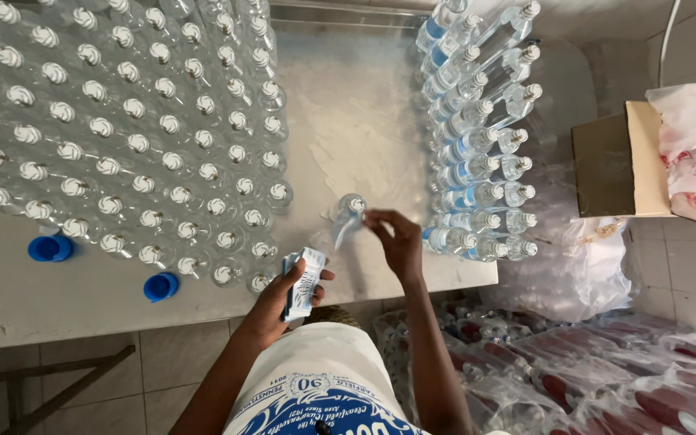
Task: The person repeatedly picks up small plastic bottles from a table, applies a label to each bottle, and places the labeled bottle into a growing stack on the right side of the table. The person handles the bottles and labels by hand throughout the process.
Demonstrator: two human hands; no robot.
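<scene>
My left hand [283,298] grips a stack of blue and white labels [304,282] at the table's near edge. My right hand [396,242] reaches forward, its fingertips touching a clear plastic bottle [346,216] with a white cap that stands alone on the white table [356,121]. A strip of something pale, perhaps a label, hangs at the bottle's side. Many unlabelled clear bottles [122,121] stand in rows to the left. Labelled bottles [477,161] with blue bands lie stacked on their sides to the right.
Two blue caps [50,247] [160,286] lie near the table's front left edge. A cardboard box [630,161] holding a plastic bag sits at the right. Shrink-wrapped packs of bottles [590,379] cover the floor at lower right.
</scene>
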